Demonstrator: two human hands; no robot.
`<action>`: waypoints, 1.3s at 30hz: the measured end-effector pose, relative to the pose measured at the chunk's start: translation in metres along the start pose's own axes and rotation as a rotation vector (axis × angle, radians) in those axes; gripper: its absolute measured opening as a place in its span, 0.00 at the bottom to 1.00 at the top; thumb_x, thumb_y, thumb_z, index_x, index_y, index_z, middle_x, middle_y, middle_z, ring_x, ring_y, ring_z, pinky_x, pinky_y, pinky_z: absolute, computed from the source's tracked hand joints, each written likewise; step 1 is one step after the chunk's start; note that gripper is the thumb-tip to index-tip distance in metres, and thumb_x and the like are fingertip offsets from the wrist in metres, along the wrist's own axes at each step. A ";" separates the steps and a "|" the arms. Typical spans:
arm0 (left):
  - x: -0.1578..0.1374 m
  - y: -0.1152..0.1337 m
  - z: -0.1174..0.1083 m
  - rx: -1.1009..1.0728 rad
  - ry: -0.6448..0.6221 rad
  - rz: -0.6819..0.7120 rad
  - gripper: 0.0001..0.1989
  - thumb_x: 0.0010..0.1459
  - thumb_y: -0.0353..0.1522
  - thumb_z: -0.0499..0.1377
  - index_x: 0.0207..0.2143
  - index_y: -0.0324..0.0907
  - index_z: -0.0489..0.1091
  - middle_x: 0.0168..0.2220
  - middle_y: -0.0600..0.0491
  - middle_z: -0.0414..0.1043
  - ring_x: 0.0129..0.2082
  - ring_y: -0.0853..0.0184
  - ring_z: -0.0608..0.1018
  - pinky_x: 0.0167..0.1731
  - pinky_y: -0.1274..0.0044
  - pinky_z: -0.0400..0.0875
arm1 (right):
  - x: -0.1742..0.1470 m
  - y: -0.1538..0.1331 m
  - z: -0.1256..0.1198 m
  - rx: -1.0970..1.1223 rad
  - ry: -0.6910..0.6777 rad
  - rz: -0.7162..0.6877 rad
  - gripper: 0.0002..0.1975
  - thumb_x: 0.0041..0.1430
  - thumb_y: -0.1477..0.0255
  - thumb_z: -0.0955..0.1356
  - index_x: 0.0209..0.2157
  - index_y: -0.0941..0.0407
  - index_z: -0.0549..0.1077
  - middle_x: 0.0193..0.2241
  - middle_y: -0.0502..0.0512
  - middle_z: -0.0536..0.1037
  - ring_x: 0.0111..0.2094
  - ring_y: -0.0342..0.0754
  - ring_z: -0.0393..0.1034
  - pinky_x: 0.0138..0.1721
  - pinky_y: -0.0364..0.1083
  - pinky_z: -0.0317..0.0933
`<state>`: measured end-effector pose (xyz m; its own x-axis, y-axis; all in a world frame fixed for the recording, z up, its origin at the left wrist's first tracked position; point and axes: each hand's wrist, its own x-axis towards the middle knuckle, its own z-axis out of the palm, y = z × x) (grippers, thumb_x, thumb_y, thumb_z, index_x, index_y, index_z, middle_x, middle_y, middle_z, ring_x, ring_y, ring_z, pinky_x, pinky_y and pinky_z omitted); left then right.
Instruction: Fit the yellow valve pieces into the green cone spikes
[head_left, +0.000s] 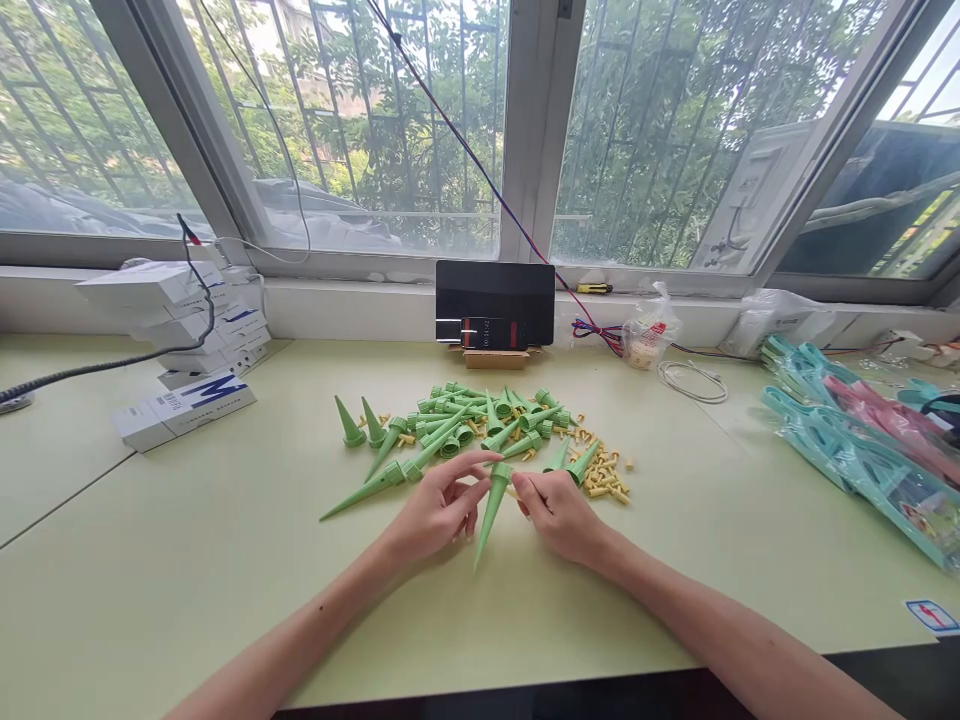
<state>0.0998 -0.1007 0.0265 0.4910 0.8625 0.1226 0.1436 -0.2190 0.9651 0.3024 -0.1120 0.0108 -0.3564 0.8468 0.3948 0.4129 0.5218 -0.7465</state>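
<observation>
My left hand (435, 510) is closed on a green plastic watering spike (490, 520), whose ribbed collar is up and whose tip points down toward me. The index finger reaches over the collar. At the collar's right side, my right hand (559, 512) pinches a small yellow peg (513, 491), mostly hidden by the fingers. Whether the peg sits inside the spike I cannot tell. Just beyond my hands lies a heap of green spikes (442, 432), with several loose yellow pegs (609, 470) to its right. A few spikes stand upright on their collars, such as the one (349, 424) at the left.
White boxes (184, 410) are stacked at the left with a black cable (135, 357) across them. A dark screen (495, 290) stands at the back below the windows. Bagged teal and pink plastic items (862, 440) lie at the right, and a bagged cup (646, 335) stands behind.
</observation>
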 end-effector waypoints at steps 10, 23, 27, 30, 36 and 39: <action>-0.001 -0.002 -0.002 0.096 -0.016 0.036 0.20 0.62 0.36 0.58 0.56 0.45 0.68 0.39 0.52 0.74 0.19 0.76 0.70 0.18 0.82 0.68 | 0.002 -0.004 -0.002 0.151 -0.029 0.143 0.29 0.71 0.55 0.55 0.18 0.55 0.56 0.15 0.47 0.59 0.18 0.40 0.50 0.22 0.43 0.48; 0.002 -0.012 -0.003 0.246 0.030 0.041 0.11 0.54 0.37 0.66 0.27 0.38 0.74 0.17 0.58 0.67 0.16 0.76 0.62 0.19 0.82 0.58 | 0.001 -0.001 0.000 0.123 -0.100 0.095 0.28 0.71 0.59 0.56 0.16 0.55 0.55 0.14 0.45 0.56 0.17 0.40 0.48 0.22 0.43 0.46; 0.001 -0.007 -0.001 0.271 -0.012 0.002 0.15 0.55 0.37 0.65 0.21 0.38 0.70 0.16 0.58 0.67 0.17 0.75 0.63 0.19 0.82 0.56 | 0.001 -0.001 -0.002 0.057 -0.114 0.033 0.26 0.71 0.62 0.55 0.18 0.55 0.54 0.15 0.45 0.54 0.18 0.40 0.47 0.23 0.43 0.45; 0.000 -0.004 0.000 0.254 -0.076 -0.028 0.19 0.59 0.39 0.61 0.19 0.38 0.67 0.16 0.56 0.68 0.16 0.75 0.65 0.18 0.82 0.56 | 0.001 0.002 -0.002 0.006 -0.130 -0.018 0.24 0.71 0.65 0.55 0.19 0.55 0.52 0.16 0.44 0.54 0.18 0.39 0.47 0.23 0.42 0.45; 0.000 -0.002 -0.001 0.254 -0.166 -0.053 0.27 0.67 0.44 0.51 0.17 0.39 0.62 0.14 0.55 0.66 0.13 0.76 0.61 0.16 0.82 0.54 | -0.002 0.007 0.003 -0.063 -0.152 -0.099 0.22 0.71 0.67 0.56 0.21 0.55 0.52 0.17 0.44 0.54 0.19 0.39 0.47 0.25 0.42 0.45; 0.000 -0.003 -0.001 0.269 -0.173 -0.052 0.27 0.67 0.43 0.50 0.17 0.39 0.61 0.15 0.56 0.66 0.14 0.76 0.61 0.16 0.82 0.53 | -0.002 0.009 0.004 -0.070 -0.146 -0.113 0.21 0.71 0.67 0.56 0.21 0.55 0.51 0.17 0.44 0.53 0.19 0.39 0.46 0.24 0.42 0.45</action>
<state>0.0985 -0.0992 0.0236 0.6126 0.7903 0.0116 0.3826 -0.3094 0.8706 0.3035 -0.1098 0.0013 -0.5197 0.7612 0.3879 0.4190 0.6228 -0.6608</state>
